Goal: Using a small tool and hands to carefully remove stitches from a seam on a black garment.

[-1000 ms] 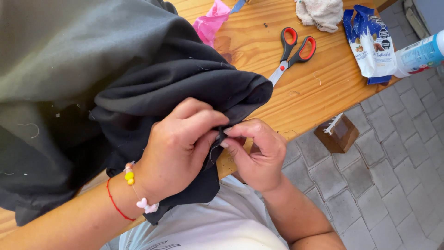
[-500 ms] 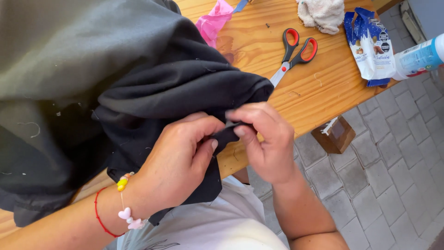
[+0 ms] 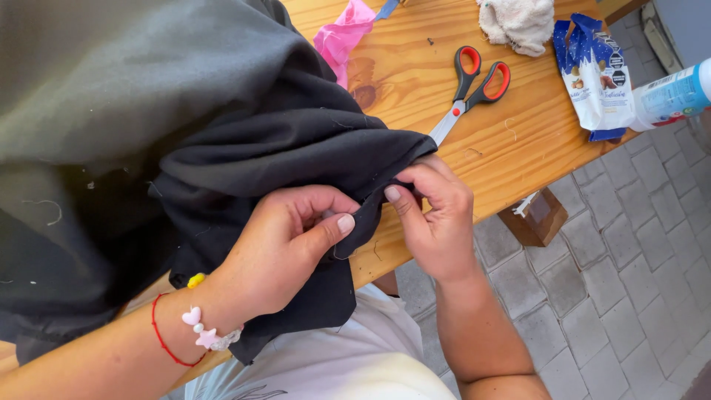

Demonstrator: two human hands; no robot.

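Hands: our left hand [image 3: 285, 248] and right hand [image 3: 437, 215] both pinch the black cotton cloth's [image 3: 244, 170] edge.
Cloth: we see it draped over the pine table [image 3: 415, 89].
Nearby: 1 pair of red-handled scissors [image 3: 472, 87].

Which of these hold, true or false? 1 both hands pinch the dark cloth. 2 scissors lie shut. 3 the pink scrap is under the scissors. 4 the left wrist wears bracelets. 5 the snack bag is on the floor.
1. True: the left hand and right hand both pinch the dark cloth.
2. False: the scissors lie slightly open.
3. False: the pink scrap lies apart, left of them.
4. True: bracelets sit there.
5. False: the snack bag lies on the table.
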